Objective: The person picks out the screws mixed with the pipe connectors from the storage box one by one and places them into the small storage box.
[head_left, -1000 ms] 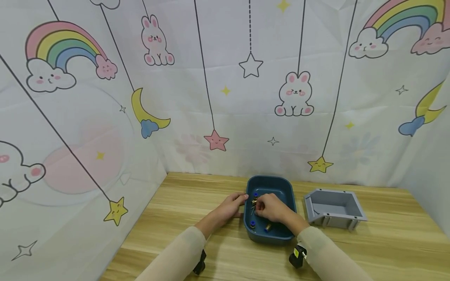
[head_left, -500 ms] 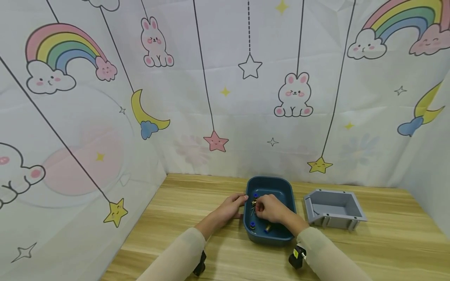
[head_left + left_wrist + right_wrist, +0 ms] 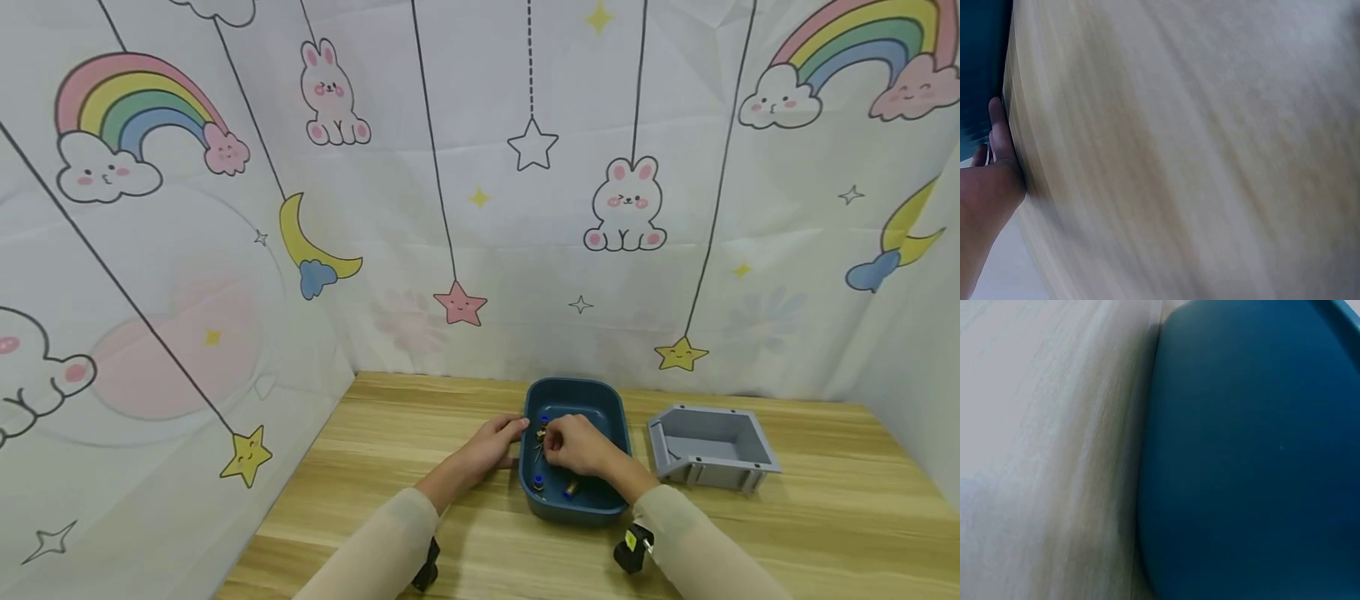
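A dark blue rectangular tub (image 3: 577,515) stands on the table. My left hand (image 3: 483,448) lies along its left wall, with extended fingers (image 3: 999,128) against the outside in the left wrist view. My right hand (image 3: 577,444) reaches inside the tub, fingers curled, fingertips down among small metal parts near the left wall. I cannot tell whether these fingertips pinch a part. Brass push-in fittings with blue collars lie about: one fitting (image 3: 538,482) at the near left, another fitting (image 3: 572,487) on its side, and one fitting (image 3: 545,422) farther back. Thin metal pieces (image 3: 538,451) show beside the right fingertips.
To the tub's right is a grey plastic bin (image 3: 716,448) with a sloped, cut-away left end. Both stand on a wood-grain table (image 3: 420,400). A white cloth printed with rabbits and stars (image 3: 525,250) hangs behind and at the sides.
The head view has shifted very slightly. Both hands keep nearly the same place, the left at the tub's wall and the right inside it among the parts.
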`<state>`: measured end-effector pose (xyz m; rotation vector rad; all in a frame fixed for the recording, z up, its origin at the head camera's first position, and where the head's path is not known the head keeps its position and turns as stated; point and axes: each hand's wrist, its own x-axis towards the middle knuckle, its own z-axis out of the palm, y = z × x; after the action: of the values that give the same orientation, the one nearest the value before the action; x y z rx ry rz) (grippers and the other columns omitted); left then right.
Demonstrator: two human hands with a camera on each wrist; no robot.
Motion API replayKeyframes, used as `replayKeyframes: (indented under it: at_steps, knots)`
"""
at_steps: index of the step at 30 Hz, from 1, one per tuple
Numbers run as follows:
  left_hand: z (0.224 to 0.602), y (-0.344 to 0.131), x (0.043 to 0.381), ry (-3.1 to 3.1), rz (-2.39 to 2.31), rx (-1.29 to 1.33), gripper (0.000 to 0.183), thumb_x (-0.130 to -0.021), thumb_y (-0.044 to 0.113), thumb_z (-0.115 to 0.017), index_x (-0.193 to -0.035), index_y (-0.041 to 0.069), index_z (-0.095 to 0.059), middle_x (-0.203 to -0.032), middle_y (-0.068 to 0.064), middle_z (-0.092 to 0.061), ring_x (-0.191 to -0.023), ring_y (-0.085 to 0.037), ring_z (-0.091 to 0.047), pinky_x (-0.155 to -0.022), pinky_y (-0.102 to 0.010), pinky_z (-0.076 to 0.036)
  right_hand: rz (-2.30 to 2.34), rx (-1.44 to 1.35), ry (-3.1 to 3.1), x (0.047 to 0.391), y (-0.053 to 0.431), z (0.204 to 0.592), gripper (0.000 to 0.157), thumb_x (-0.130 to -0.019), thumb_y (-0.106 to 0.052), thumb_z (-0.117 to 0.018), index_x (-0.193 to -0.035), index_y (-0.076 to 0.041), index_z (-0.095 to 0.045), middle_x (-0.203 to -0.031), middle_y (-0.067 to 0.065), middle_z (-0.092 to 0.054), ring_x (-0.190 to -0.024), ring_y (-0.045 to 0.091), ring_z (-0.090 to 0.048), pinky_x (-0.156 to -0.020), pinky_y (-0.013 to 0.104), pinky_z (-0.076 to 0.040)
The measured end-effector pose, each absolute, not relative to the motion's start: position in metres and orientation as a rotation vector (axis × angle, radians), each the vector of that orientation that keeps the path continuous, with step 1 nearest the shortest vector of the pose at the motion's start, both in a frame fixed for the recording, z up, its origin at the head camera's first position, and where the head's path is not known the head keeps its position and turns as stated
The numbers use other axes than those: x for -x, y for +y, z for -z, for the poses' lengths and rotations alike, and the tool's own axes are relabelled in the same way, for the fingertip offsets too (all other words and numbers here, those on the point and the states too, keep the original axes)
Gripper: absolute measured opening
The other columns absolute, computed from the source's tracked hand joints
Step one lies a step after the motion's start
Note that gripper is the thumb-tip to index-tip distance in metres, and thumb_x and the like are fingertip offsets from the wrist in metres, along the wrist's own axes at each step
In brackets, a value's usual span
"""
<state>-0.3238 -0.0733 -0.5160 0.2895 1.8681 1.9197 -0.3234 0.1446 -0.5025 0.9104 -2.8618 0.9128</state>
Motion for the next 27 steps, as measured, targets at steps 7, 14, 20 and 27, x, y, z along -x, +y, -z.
replayKeyframes:
  at_steps: [7,14,20,27]
  knots:
    - [0.517,-0.072,0.324,1.876,-1.917,-0.286,0.059,-0.112,0.035,-0.053,-0.153,-0.007,-0.044,-0.152,-0.025,-0.052,-0.141,-0.034,-0.051,-0.098,-0.046,-0.060,-1.083,-0.892,-2.806,0.323,0.146,0.501,0.014,-0.086,-0.005,-0.077,-0.081,-0.016,-0.070,-0.075,-0.011,-0.063,-0.067,0.005,-0.056,-0.064,0.025,-0.051]
    - [0.518,-0.072,0.325,1.878,-1.925,-0.276,0.060,-0.112,0.034,-0.054,-0.153,-0.007,-0.043,-0.151,-0.026,-0.052,-0.140,-0.035,-0.052,-0.098,-0.046,-0.061,-1.251,-0.863,-2.770,0.323,0.147,0.496,0.008,-0.091,-0.006,-0.077,-0.085,-0.011,-0.073,-0.081,-0.007,-0.068,-0.073,0.008,-0.060,-0.067,0.026,-0.053]
    - [0.518,-0.071,0.325,1.889,-1.928,-0.268,0.058,-0.112,0.032,-0.052,-0.153,-0.008,-0.043,-0.151,-0.026,-0.052,-0.141,-0.035,-0.050,-0.098,-0.046,-0.061,-1.293,-0.814,-2.748,0.326,0.148,0.496,0.008,-0.093,-0.008,-0.077,-0.087,-0.012,-0.074,-0.081,-0.008,-0.069,-0.073,0.007,-0.061,-0.067,0.025,-0.054]
    - [0.517,-0.072,0.324,1.899,-1.911,-0.260,0.059,-0.113,0.032,-0.051,-0.154,-0.008,-0.041,-0.151,-0.027,-0.051,-0.141,-0.036,-0.051,-0.097,-0.047,-0.061,-1.318,-0.790,-2.736,0.326,0.148,0.491,0.007,-0.092,-0.006,-0.076,-0.087,-0.010,-0.075,-0.081,-0.006,-0.069,-0.074,0.010,-0.063,-0.067,0.025,-0.054]
